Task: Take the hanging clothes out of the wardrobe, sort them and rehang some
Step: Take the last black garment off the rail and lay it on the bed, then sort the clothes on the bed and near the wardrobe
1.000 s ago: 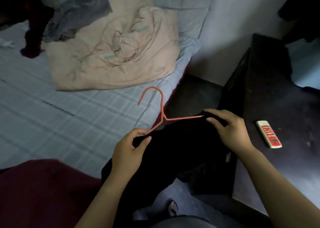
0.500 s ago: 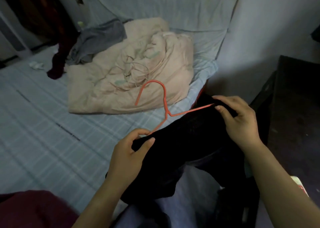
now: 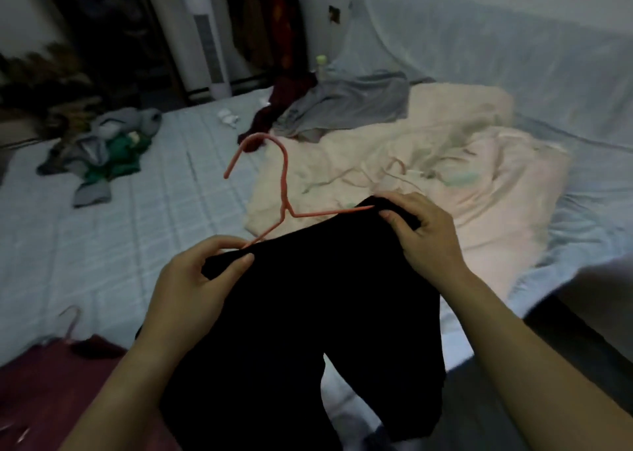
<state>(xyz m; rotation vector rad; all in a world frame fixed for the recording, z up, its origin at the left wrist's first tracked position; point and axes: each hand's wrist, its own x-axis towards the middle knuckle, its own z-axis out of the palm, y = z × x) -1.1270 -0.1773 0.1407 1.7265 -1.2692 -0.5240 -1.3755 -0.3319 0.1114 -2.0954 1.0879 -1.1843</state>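
Note:
A black garment (image 3: 308, 313) with two legs hangs from an orange wire hanger (image 3: 284, 190), held up over the bed. My left hand (image 3: 191, 289) pinches the garment's left top corner where the hanger arm enters it. My right hand (image 3: 424, 234) grips the right top corner and the hanger's other arm. The hook points up and to the left.
The bed (image 3: 130, 231) has a pale checked sheet. On it lie a cream quilt (image 3: 428, 163), a grey garment (image 3: 346, 108), a dark red garment (image 3: 270, 115) and a grey-green clothes pile (image 3: 106, 142). A maroon cloth (image 3: 54, 392) with another hanger (image 3: 72, 320) lies at lower left. A white tower fan (image 3: 205, 43) stands behind.
The view has swung left and up, from the dark desk with the remote toward the bed and far wall. Both hands keep the same hold on the garment and hanger.

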